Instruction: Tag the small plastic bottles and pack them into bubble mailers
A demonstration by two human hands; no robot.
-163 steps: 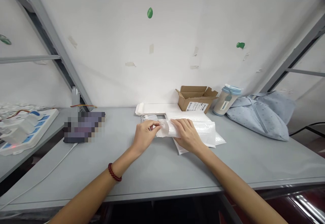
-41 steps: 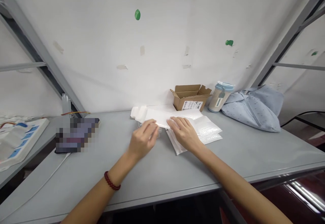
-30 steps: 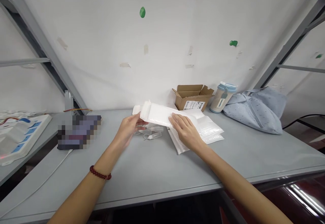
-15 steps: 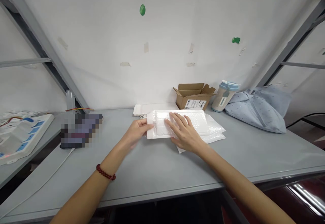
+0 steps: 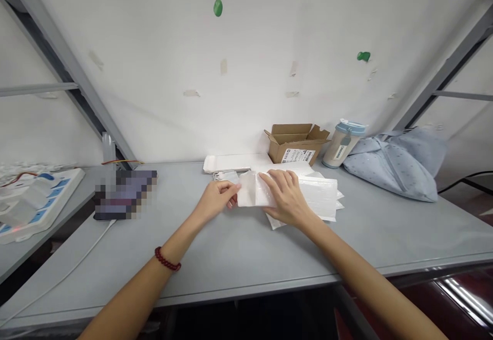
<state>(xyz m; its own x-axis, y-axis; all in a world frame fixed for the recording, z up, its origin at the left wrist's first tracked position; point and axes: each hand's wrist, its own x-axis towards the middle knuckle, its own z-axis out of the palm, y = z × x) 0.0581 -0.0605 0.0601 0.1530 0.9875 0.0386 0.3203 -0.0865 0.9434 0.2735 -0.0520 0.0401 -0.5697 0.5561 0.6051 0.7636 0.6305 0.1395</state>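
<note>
A white bubble mailer (image 5: 308,199) lies flat on the grey table (image 5: 239,247), on top of a small stack of similar mailers (image 5: 335,196). My right hand (image 5: 283,196) lies on its left part with fingers stretched out, pressing it down. My left hand (image 5: 217,201) pinches the mailer's left end, where the flap is. Small clear packets (image 5: 225,176) lie just behind my left hand.
An open cardboard box (image 5: 296,142), a blue-lidded cup (image 5: 342,145) and a light blue cloth bag (image 5: 393,168) stand at the back right. A white tray (image 5: 231,163) sits by the wall. A blurred dark object (image 5: 125,193) and a power strip (image 5: 34,204) lie at the left.
The mailer, held up off the table a second ago, now lies flat on the stack. My left hand has moved right to its left end; my right hand stays on top.
</note>
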